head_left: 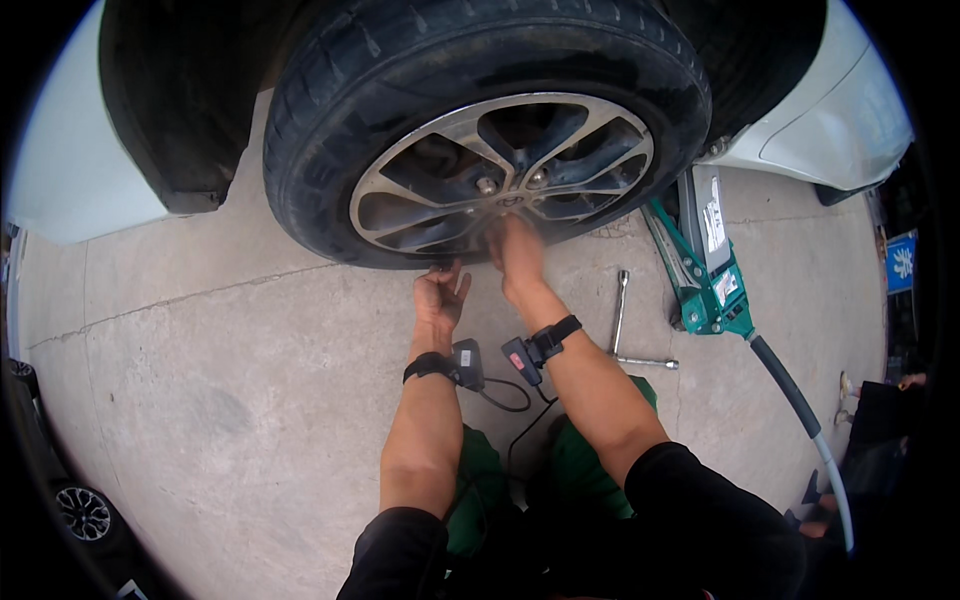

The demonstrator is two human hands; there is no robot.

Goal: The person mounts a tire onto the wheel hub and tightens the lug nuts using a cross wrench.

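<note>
**Right hand at lower face of silver-and-black alloy wheel**

The wheel, fitted with a black rubber tyre, is located directly ahead of both hands, in the arch of a white car body. Two metal wheel nuts are visible beyond the right hand, one on each side of the spoke centre.

Right hand: raised to the wheel, just below the round centre cap. Fingers are blurred; whether they pinch anything cannot be told.

Left hand: beside the right hand, nearer the body, at the lower edge of the tyre. Fingers are partly spread and bent; contact with the rubber cannot be confirmed.

Each wrist carries a black strap with a small dark box; black cables run between the forearms.

To the right of the right hand, an L-shaped chrome wrench lies on the grey concrete floor. Farther right stands a green metal floor jack, its grey-sleeved handle extending back toward the person's right side.
</note>
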